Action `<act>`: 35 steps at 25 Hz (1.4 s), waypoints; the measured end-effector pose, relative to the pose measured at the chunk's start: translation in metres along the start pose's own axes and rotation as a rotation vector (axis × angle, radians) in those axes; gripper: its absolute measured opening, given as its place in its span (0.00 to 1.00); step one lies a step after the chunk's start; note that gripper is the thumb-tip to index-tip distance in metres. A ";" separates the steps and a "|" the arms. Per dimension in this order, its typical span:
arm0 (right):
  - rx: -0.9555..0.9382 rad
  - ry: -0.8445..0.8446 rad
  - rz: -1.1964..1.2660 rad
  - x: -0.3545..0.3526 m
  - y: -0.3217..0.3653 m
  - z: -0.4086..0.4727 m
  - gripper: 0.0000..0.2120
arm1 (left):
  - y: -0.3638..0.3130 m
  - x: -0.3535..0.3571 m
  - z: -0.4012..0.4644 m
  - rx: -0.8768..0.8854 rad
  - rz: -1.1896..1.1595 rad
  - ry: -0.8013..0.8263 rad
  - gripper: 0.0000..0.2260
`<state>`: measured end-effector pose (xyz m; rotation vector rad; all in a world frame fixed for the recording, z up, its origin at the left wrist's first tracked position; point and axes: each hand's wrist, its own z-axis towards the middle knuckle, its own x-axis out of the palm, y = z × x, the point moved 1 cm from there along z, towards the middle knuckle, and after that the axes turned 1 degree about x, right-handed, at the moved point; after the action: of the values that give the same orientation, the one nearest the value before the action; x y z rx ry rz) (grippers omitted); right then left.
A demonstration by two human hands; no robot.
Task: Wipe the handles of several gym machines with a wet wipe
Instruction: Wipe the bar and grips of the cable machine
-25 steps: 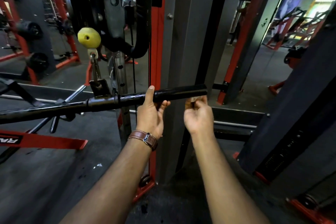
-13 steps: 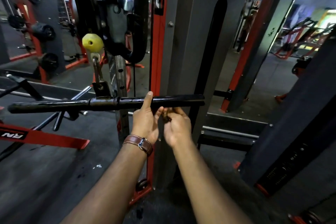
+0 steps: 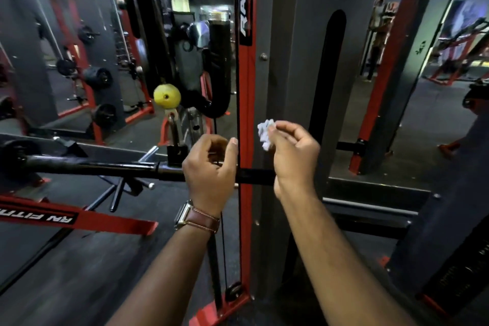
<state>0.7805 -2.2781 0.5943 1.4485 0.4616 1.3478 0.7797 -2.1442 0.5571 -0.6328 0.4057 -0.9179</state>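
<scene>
Up by its fingertips, the right hand (image 3: pixel 292 152) pinches a crumpled white wet wipe (image 3: pixel 266 133), a light, limp thing best bunched tight against the pads. Just below that hand runs the black bar handle (image 3: pixel 248 176), stiff and probably slick. The left hand (image 3: pixel 210 167) sits beside it with fingers loosely curled, seemingly holding nothing, though the bar passes behind it.

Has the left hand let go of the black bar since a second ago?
Yes. The left hand came off the bar, which still hangs beside the red post.
</scene>
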 end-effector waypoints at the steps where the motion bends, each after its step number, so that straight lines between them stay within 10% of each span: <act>1: 0.008 0.030 0.019 0.014 0.003 0.013 0.05 | 0.004 0.000 0.011 0.088 0.059 -0.024 0.08; 15: 0.144 0.432 -0.133 0.094 -0.037 0.120 0.05 | 0.033 0.030 0.058 0.061 0.257 -0.105 0.26; 27: -0.401 1.036 -0.569 0.144 -0.067 0.189 0.06 | 0.005 0.094 0.066 0.049 0.232 -0.554 0.14; 31: -0.333 1.466 -0.456 0.136 -0.049 0.201 0.05 | 0.007 0.096 0.067 -0.057 0.118 -0.632 0.13; 35: -0.599 1.332 -0.516 0.152 -0.053 0.200 0.05 | 0.001 0.103 0.070 -0.093 0.141 -0.695 0.11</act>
<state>1.0211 -2.2165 0.6604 -0.2205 1.0471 1.6452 0.8777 -2.2059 0.6031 -0.9468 -0.1312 -0.4996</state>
